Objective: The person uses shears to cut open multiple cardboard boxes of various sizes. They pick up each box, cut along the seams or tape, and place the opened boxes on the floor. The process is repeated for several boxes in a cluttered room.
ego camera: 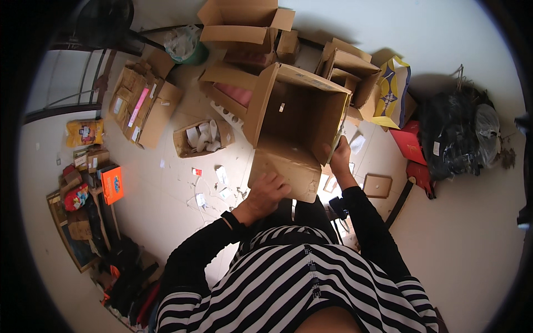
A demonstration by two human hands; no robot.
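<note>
An empty cardboard box (304,106) is held up before me, its opening towards the camera and its flaps spread outward. My right hand (341,156) grips the box's right side near the lower corner, with part of the fingers hidden by the cardboard. Over the near flap, at its left part, lies my left hand (268,193) with bent fingers; whether it pinches the flap is not plain. Inside the box a small pale patch shows on the wall.
A small carton of packing scraps (202,137) stands on the floor at left, beside flattened cardboard (143,104). Behind are a large open carton (237,35), a green bin (195,54) and a yellow-patterned bag (391,93). Black plastic bags (447,133) lie at right; paper scraps (222,175) litter the floor.
</note>
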